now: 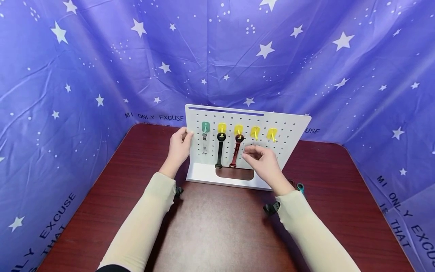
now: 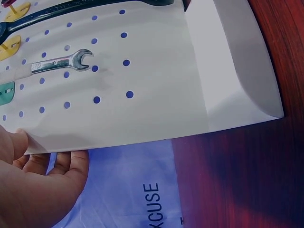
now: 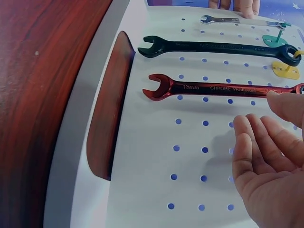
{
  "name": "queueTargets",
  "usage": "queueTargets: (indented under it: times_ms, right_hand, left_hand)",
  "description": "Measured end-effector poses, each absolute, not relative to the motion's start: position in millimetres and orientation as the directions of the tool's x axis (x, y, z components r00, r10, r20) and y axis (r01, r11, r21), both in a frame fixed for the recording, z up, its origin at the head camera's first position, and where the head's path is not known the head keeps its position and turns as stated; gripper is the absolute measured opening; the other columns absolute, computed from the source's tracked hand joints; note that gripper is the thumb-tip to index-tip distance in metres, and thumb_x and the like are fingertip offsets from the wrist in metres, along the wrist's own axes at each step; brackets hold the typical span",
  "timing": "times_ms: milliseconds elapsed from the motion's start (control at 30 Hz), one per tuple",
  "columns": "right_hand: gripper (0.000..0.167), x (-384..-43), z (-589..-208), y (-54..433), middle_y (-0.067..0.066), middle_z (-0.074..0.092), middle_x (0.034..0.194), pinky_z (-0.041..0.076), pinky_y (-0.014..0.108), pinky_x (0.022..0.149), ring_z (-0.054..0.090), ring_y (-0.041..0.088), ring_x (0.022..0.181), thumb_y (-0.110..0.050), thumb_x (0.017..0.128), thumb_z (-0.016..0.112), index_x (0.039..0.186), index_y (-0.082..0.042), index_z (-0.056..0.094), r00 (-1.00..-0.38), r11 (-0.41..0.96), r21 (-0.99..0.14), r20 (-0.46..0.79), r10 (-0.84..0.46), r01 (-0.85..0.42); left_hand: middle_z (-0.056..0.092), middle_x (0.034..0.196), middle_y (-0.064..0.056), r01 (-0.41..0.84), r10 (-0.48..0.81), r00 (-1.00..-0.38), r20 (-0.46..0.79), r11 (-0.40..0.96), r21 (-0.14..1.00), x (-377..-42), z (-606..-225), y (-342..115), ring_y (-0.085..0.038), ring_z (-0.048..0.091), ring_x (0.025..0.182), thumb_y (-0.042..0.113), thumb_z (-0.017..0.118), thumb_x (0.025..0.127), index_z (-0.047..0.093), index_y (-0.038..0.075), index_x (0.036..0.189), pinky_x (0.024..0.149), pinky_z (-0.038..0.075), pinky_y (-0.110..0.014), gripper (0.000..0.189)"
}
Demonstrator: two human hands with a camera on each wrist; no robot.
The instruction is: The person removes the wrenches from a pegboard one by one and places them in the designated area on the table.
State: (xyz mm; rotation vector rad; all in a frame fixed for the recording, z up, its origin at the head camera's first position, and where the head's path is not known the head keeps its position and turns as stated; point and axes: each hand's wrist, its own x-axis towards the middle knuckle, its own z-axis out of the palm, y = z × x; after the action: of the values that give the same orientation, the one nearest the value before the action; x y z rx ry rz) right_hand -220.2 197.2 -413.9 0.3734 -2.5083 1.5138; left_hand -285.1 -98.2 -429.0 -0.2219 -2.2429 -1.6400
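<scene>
My left hand (image 1: 180, 145) grips the left edge of the white pegboard (image 2: 161, 109), thumb on its front and fingers behind. My right hand (image 1: 263, 160) is in front of the board beside the red combination wrench (image 3: 213, 89), fingers loosely bent and nothing held. Its thumb overlaps the red wrench's ring end in the right wrist view. That wrench hangs from a yellow hook (image 1: 238, 129). To its left a black combination wrench (image 1: 219, 151) hangs on another yellow hook (image 1: 222, 127). A small silver wrench (image 2: 61, 62) hangs from the green hook (image 1: 205, 127) at the far left.
Two more yellow hooks (image 1: 272, 134) on the right hold nothing. Behind my right wrist, a teal ring-ended tool (image 1: 300, 187) lies on the dark red wooden table (image 1: 210, 226). The board's base has a cutout (image 1: 234, 173). A purple star-patterned curtain (image 1: 217, 49) surrounds the table.
</scene>
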Motion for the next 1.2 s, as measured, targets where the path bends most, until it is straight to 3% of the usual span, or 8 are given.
queueTargets:
  times_ms: [467, 867, 1200]
  right_hand:
    - [0.020, -233, -413, 184, 0.006, 0.074, 0.102, 0.054, 0.038, 0.081, 0.067, 0.020, 0.088, -0.011, 0.094, 0.076, 0.112, -0.002, 0.075, -0.940, 0.464, -0.817, 0.307, -0.151, -0.342]
    - [0.008, -236, -418, 178, 0.004, 0.069, 0.091, 0.049, 0.032, 0.072, 0.059, 0.019, 0.080, -0.011, 0.097, 0.072, 0.096, -0.004, 0.074, -0.926, 0.458, -0.805, 0.328, -0.186, -0.377]
    - [0.011, -230, -413, 183, 0.005, 0.072, 0.096, 0.049, 0.032, 0.070, 0.060, 0.019, 0.080, -0.013, 0.098, 0.072, 0.098, -0.004, 0.077, -0.929, 0.485, -0.793, 0.299, -0.218, -0.369]
  left_hand:
    - [0.073, 0.096, -0.018, 0.334, -0.082, -0.922, 0.378, 0.324, 0.885, -285, -429, -98, -0.034, 0.061, 0.073, 0.011, 0.058, 0.105, 0.066, -0.002, 0.105, 0.055, 0.042, -0.027, 0.016]
    - [0.072, 0.093, -0.018, 0.328, -0.086, -0.924, 0.374, 0.327, 0.886, -284, -430, -98, -0.031, 0.060, 0.071, 0.011, 0.058, 0.105, 0.067, -0.002, 0.106, 0.055, 0.043, -0.027, 0.016]
    - [0.073, 0.093, -0.018, 0.334, -0.087, -0.922, 0.377, 0.317, 0.888, -284, -429, -98, -0.032, 0.060, 0.070, 0.010, 0.058, 0.105, 0.067, -0.003, 0.106, 0.054, 0.042, -0.026, 0.015]
